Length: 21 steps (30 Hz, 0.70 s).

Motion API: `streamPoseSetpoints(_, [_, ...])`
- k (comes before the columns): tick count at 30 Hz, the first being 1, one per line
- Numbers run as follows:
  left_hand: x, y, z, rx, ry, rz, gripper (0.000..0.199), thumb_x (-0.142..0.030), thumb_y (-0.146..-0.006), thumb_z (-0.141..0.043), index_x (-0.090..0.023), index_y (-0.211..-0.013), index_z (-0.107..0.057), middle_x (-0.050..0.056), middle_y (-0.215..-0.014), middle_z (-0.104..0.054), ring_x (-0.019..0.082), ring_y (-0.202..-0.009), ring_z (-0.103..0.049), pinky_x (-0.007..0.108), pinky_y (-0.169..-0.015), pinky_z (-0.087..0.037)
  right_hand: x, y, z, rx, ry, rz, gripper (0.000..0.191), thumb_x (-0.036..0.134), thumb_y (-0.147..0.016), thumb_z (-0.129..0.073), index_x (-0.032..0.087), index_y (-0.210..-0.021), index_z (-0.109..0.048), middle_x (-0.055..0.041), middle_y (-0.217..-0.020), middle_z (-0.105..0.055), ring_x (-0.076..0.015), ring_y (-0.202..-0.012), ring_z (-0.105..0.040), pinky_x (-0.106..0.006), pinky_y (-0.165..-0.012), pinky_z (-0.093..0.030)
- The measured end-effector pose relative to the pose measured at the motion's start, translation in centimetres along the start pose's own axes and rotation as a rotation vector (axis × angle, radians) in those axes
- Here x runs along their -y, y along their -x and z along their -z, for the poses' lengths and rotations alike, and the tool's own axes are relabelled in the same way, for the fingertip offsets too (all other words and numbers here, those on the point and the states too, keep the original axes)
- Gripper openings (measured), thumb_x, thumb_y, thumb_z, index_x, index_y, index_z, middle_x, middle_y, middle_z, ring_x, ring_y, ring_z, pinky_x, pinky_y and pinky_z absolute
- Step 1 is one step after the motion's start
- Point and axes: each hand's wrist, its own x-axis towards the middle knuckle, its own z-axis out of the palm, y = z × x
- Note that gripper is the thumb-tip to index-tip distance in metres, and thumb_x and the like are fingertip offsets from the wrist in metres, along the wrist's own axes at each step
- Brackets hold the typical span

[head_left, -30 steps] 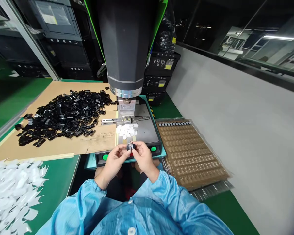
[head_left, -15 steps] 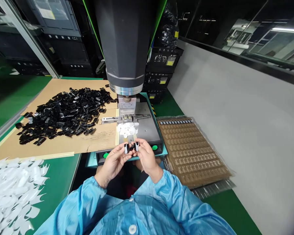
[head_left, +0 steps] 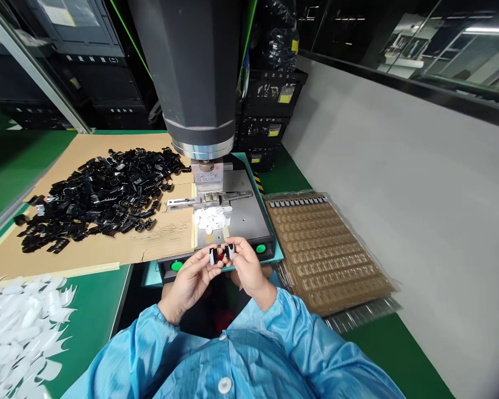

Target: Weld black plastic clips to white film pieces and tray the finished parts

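Note:
Between the fingertips of my left hand [head_left: 191, 279] is a small black-and-white plastic part [head_left: 213, 256], held upright. My right hand [head_left: 249, 271] pinches a similar black-and-white part [head_left: 229, 251] right beside it. Both hands are close together over the front edge of the press base [head_left: 255, 221], between its two green buttons. Just beyond my fingers, a small heap of white pieces [head_left: 212, 219] lies on the base, in front of the metal fixture [head_left: 211, 198]. The dark press head [head_left: 191, 77] stands above the fixture.
A large heap of black plastic parts [head_left: 103, 194] covers the cardboard [head_left: 170, 238] at left. Many thin white pieces [head_left: 20, 332] lie at lower left. On the right is a clear moulded tray [head_left: 328, 249] with a row of parts along its far edge. Black crates [head_left: 270, 102] stand behind.
The view has shifted slightly, so the press and heaps appear a little further left. Both hands still hold the two parts, which have turned slightly.

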Motion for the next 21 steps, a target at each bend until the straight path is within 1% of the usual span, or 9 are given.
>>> streamPoseSetpoints(5, [0.2,-0.1,0.1,0.004,-0.019,0.031,0.037,-0.030,-0.093,-0.081,-0.018,-0.127,-0.072,0.010,-0.117,-0.077,0.020,-0.093,-0.078,0.029,-0.084,-0.066,0.0,0.2,0.6,0.046,0.133,0.071,0.036,0.017,-0.084,-0.058,0.029,-0.118,-0.060,-0.0016,-0.107,-0.067,-0.0165,-0.084,-0.064,-0.031,-0.074,-0.055])
streamPoseSetpoints(8, [0.8,-0.1,0.0,-0.010,-0.048,0.034,0.037,-0.032,-0.091,-0.084,-0.019,-0.124,-0.073,0.009,-0.117,-0.077,0.021,-0.095,-0.078,0.031,-0.086,-0.066,0.8,0.8,0.8,0.023,0.419,0.138,0.034,0.016,-0.085,-0.058,0.030,-0.116,-0.057,-0.0015,-0.105,-0.066,-0.0202,-0.091,-0.065,-0.036,-0.083,-0.056])
streamPoseSetpoints(11, [1.9,-0.1,-0.8,-0.080,-0.131,-0.047,0.038,-0.035,-0.085,-0.089,-0.024,-0.118,-0.074,0.006,-0.113,-0.077,0.022,-0.101,-0.076,0.032,-0.092,-0.065,1.6,1.9,0.8,0.019,0.730,0.240,0.036,0.018,-0.085,-0.066,0.031,-0.117,-0.057,-0.0038,-0.108,-0.066,-0.0241,-0.097,-0.066,-0.039,-0.087,-0.056])
streamPoseSetpoints(13, [2.9,-0.3,-1.6,-0.125,-0.211,-0.102,0.037,-0.038,-0.080,-0.093,-0.026,-0.109,-0.074,0.004,-0.108,-0.077,0.022,-0.100,-0.076,0.032,-0.089,-0.065,2.0,2.6,1.1,0.023,0.861,0.300,0.038,0.020,-0.083,-0.069,0.031,-0.117,-0.057,-0.0052,-0.109,-0.065,-0.0260,-0.100,-0.066,-0.040,-0.088,-0.056])
streamPoseSetpoints(15, [3.7,-0.6,-2.4,-0.145,-0.309,-0.119,0.037,-0.042,-0.076,-0.095,-0.027,-0.102,-0.073,0.003,-0.110,-0.077,0.023,-0.098,-0.076,0.032,-0.086,-0.066,2.4,3.0,2.0,0.018,0.916,0.333,0.038,0.018,-0.082,-0.068,0.031,-0.116,-0.059,-0.0052,-0.108,-0.066,-0.0264,-0.101,-0.067,-0.040,-0.089,-0.056])
streamPoseSetpoints(17, [4.2,-0.6,-2.7,-0.126,-0.419,-0.084,0.040,-0.046,-0.075,-0.095,-0.029,-0.104,-0.073,0.005,-0.120,-0.076,0.026,-0.104,-0.076,0.038,-0.091,-0.067,2.9,3.1,3.8,0.000,0.927,0.341,0.037,0.017,-0.082,-0.067,0.031,-0.115,-0.060,-0.0044,-0.109,-0.067,-0.0255,-0.102,-0.068,-0.038,-0.090,-0.057])
streamPoseSetpoints(18, [4.4,-0.5,-2.5,-0.107,-0.481,-0.050,0.044,-0.049,-0.074,-0.094,-0.030,-0.109,-0.074,0.006,-0.124,-0.076,0.029,-0.108,-0.075,0.043,-0.096,-0.066,3.3,3.0,5.3,-0.021,0.932,0.341,0.036,0.016,-0.082,-0.067,0.031,-0.115,-0.062,-0.0039,-0.109,-0.068,-0.0250,-0.103,-0.069,-0.038,-0.091,-0.057])
streamPoseSetpoints(20, [4.4,0.1,-1.4,-0.067,-0.626,0.029,0.051,-0.054,-0.073,-0.093,-0.035,-0.117,-0.075,0.007,-0.128,-0.075,0.036,-0.117,-0.073,0.052,-0.106,-0.062,4.2,1.9,9.4,-0.118,0.952,0.330,0.034,0.016,-0.083,-0.066,0.031,-0.114,-0.064,-0.0030,-0.110,-0.071,-0.0241,-0.103,-0.070,-0.037,-0.092,-0.057])
streamPoseSetpoints(21, [4.3,0.5,-0.5,-0.068,-0.711,0.045,0.052,-0.056,-0.071,-0.093,-0.038,-0.116,-0.077,0.007,-0.126,-0.076,0.038,-0.120,-0.072,0.054,-0.108,-0.062,4.7,1.0,12.1,-0.192,0.968,0.320,0.033,0.017,-0.085,-0.065,0.031,-0.114,-0.065,-0.0028,-0.110,-0.072,-0.0237,-0.103,-0.070,-0.037,-0.093,-0.056])
